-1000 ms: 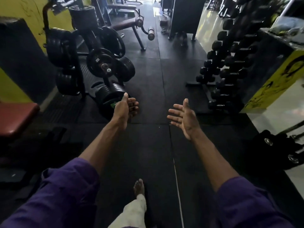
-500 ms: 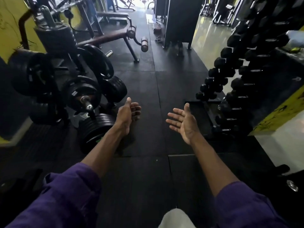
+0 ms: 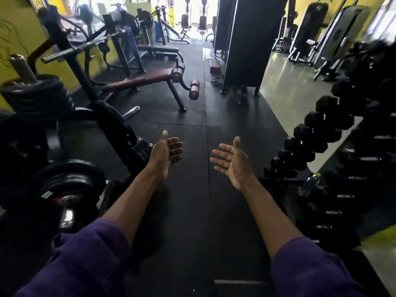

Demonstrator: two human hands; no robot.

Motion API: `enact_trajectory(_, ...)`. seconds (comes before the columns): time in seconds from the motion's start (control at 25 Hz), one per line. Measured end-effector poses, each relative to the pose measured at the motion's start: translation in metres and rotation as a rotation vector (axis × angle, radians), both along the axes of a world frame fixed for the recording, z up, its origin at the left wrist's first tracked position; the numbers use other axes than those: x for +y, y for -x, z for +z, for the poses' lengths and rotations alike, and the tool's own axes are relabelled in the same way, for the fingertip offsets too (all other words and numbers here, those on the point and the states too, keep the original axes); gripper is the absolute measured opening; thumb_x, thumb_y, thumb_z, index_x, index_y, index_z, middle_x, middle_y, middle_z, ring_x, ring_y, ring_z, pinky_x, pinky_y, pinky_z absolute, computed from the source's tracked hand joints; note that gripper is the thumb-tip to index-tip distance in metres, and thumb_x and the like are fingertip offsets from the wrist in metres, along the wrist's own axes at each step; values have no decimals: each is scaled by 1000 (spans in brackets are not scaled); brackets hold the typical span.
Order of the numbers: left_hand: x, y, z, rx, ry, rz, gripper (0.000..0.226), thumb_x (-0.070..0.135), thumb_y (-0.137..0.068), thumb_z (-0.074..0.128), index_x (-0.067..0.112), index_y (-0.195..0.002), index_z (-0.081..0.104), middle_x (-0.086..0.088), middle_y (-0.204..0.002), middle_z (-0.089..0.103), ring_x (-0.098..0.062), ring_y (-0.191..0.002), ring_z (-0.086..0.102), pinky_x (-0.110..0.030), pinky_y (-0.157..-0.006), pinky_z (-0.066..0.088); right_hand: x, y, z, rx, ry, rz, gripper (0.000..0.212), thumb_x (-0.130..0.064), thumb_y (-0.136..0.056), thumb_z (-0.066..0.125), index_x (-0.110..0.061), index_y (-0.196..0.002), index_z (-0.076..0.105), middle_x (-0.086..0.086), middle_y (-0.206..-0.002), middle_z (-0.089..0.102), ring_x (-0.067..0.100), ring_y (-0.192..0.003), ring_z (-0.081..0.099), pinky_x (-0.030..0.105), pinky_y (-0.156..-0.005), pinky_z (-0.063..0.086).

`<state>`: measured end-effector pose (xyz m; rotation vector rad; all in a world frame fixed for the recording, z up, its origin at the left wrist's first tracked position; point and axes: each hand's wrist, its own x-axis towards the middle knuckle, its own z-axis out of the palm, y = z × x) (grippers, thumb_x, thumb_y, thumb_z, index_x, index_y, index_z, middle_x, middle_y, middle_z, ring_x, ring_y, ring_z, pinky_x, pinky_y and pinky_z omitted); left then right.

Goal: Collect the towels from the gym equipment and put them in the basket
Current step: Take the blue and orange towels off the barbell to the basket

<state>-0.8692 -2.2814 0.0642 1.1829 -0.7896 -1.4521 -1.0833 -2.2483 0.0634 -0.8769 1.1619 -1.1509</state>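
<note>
Left hand: the left hand (image 3: 166, 154) is held out over the black floor mat (image 3: 188, 116), thumb up, fingers (image 3: 175, 146) loosely curled, holding nothing.
Right hand: the right hand (image 3: 232, 160) is out beside it, well apart, palm turned inward, fingers (image 3: 220, 155) spread wide, holding nothing.
Sleeves: purple sleeves (image 3: 85, 260) cover both upper arms at the near edge.
Towel: a blue towel (image 3: 129, 40) hangs on a rack at the far left, well beyond the hands.
Basket: cannot tell where it is.
Left side: weight plates (image 3: 34, 97) on a rack; a padded bench (image 3: 147, 79) farther off.
Right side: a tiered row of dumbbells (image 3: 310, 138), with a plastic bottle (image 3: 308, 185) near its foot.
</note>
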Motion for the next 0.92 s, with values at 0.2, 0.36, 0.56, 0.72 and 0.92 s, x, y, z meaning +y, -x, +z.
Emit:
enact_trajectory(0.2, -141, 11, 3, 21, 3, 51, 60, 54, -98, 30, 5, -116, 60, -11, -107, 67, -23, -90, 62, -37, -79, 49, -151, 14, 2, 26, -6, 52, 79, -72, -93, 24, -11, -132, 55, 11, -119, 69, 28, -102, 71, 43, -85, 53)
enact_trajectory(0.36, -260, 2, -7, 29, 21, 75, 58, 54, -98, 31, 7, -111, 61, -10, -102, 66, -24, -90, 60, -38, -79, 48, -278, 9, -5, 26, 11, 70, 78, -71, -93, 25, -11, -131, 55, 12, -121, 68, 29, -103, 70, 44, -87, 52)
enact_trajectory(0.56, -418, -13, -9, -2, -4, 79, 59, 55, -98, 31, 6, -112, 61, -10, -100, 66, -24, -89, 59, -37, -75, 49, -443, -11, -3, -20, 6, 74, 75, -71, -94, 24, -12, -129, 56, 12, -122, 67, 30, -106, 68, 46, -92, 50)
enact_trajectory(0.72, -525, -14, -11, -28, -25, 65, 59, 57, -96, 32, 8, -111, 63, -10, -102, 68, -23, -90, 62, -39, -80, 50, -551, -17, -3, -46, 0, 86, 75, -72, -93, 24, -14, -128, 56, 12, -123, 67, 30, -107, 68, 47, -94, 50)
enact_trajectory(0.92, -679, -7, -18, -58, -43, 86, 60, 57, -96, 33, 7, -113, 63, -11, -104, 69, -24, -92, 62, -39, -81, 51, -709, -5, -15, -32, -23, 119, 75, -71, -93, 24, -14, -131, 54, 12, -124, 66, 30, -108, 67, 46, -92, 50)
